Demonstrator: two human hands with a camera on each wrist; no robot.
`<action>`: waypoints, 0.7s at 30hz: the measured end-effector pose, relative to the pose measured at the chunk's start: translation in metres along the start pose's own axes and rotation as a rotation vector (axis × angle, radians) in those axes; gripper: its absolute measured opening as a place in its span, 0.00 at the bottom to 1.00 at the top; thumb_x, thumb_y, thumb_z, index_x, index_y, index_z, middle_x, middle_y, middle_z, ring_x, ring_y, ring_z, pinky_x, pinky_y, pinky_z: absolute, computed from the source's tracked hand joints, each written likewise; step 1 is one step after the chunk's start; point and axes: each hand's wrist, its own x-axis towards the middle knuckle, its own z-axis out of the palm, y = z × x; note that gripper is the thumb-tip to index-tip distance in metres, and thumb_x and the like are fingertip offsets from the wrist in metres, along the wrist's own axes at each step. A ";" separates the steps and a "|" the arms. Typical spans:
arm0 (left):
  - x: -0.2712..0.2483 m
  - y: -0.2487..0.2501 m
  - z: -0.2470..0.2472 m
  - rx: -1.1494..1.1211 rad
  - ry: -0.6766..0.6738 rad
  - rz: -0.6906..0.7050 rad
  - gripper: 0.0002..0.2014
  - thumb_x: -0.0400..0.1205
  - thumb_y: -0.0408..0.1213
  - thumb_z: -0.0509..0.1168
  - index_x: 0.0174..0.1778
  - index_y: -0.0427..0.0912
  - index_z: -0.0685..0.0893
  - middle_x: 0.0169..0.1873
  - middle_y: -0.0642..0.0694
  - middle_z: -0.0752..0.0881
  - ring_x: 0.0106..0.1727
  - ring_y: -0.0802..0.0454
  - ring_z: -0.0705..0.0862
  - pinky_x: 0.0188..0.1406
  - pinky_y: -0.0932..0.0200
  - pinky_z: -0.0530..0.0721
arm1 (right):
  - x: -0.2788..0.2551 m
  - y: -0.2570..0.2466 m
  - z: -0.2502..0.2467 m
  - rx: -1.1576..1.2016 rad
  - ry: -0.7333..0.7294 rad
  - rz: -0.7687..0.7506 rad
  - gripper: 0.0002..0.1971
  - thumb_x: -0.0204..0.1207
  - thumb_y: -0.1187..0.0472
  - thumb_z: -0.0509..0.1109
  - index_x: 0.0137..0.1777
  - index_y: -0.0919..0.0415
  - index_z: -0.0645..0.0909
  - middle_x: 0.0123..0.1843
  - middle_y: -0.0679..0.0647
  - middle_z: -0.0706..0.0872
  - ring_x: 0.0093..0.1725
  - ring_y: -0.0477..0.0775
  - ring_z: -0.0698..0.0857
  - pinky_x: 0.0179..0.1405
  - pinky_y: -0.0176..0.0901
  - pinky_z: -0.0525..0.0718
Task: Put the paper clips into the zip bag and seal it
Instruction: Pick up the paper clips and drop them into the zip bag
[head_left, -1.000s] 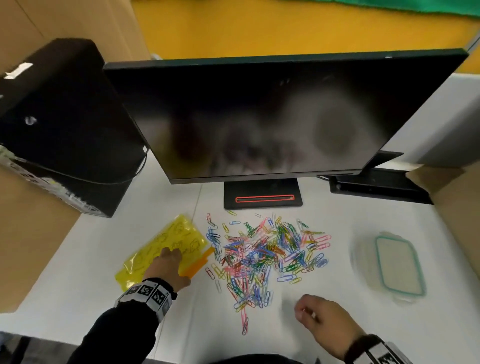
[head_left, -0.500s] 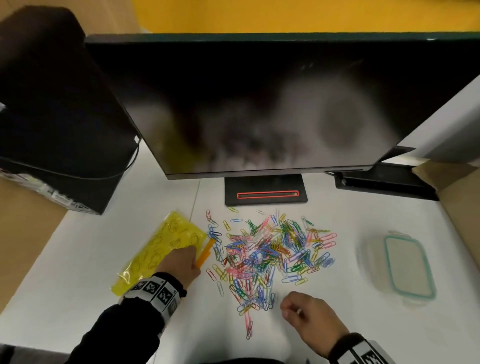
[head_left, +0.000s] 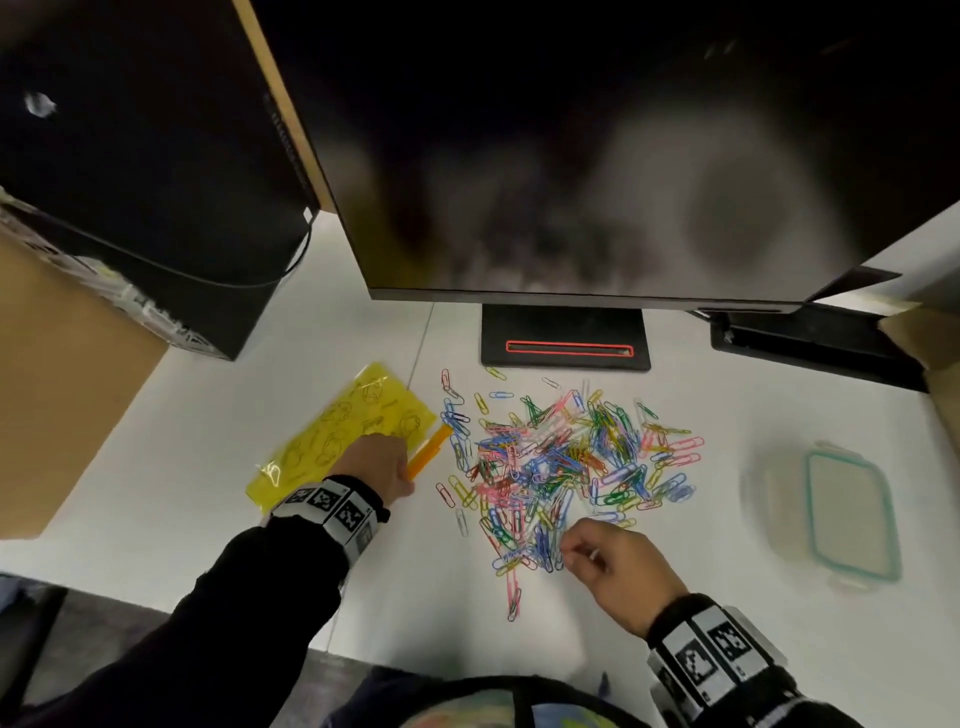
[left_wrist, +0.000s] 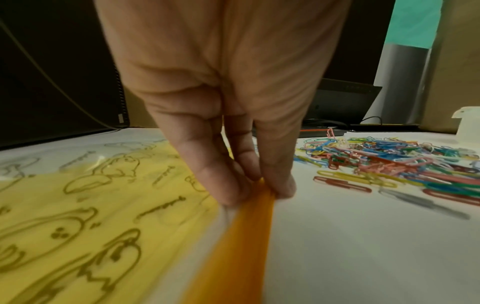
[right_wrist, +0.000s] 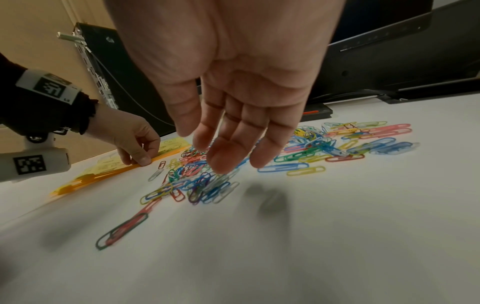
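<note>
While the bag lies flat, I read the scene like this:
Worktop (head_left: 675, 597): white, carrying everything; a monitor (head_left: 571, 156) stands at the back and a lidded container (head_left: 852, 514) sits well to my right.
Zip bag (head_left: 332, 441): yellow with line drawings and an orange zip strip (head_left: 428, 452), flat on the worktop just left of the clips. I judge it thin, limp and slippery, best taken by the stiffer strip at the mouth.
Paper clips (head_left: 561, 457): a loose, many-coloured heap between the bag and the container, none bagged yet. I judge them light and prone to scatter or tangle, better scooped in small bunches than picked singly.
Left hand (left_wrist: 233, 144): fingers (left_wrist: 218, 185) and thumb pinching the orange strip.
Right hand (right_wrist: 228, 102): over the heap's near edge, fingers (right_wrist: 223, 162) loosely spread and relaxed, holding nothing.
</note>
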 end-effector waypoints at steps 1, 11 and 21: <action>0.000 -0.002 0.002 -0.037 0.016 -0.005 0.07 0.72 0.39 0.72 0.35 0.44 0.80 0.39 0.48 0.81 0.42 0.51 0.78 0.38 0.61 0.73 | -0.001 0.002 0.002 0.002 -0.002 0.007 0.13 0.75 0.61 0.67 0.38 0.38 0.74 0.42 0.47 0.87 0.38 0.48 0.83 0.43 0.39 0.81; 0.008 -0.009 0.002 0.026 -0.019 0.076 0.04 0.73 0.35 0.66 0.33 0.46 0.78 0.38 0.50 0.80 0.45 0.49 0.79 0.39 0.60 0.73 | -0.004 0.008 0.009 0.037 0.009 0.049 0.08 0.75 0.60 0.69 0.40 0.43 0.78 0.42 0.48 0.88 0.40 0.50 0.84 0.43 0.39 0.80; -0.017 0.023 -0.030 -0.166 0.084 0.239 0.04 0.76 0.34 0.61 0.36 0.40 0.73 0.31 0.43 0.79 0.36 0.44 0.77 0.30 0.54 0.73 | 0.025 -0.043 -0.011 0.333 0.084 -0.041 0.04 0.77 0.59 0.68 0.46 0.47 0.80 0.40 0.46 0.85 0.39 0.51 0.86 0.43 0.40 0.83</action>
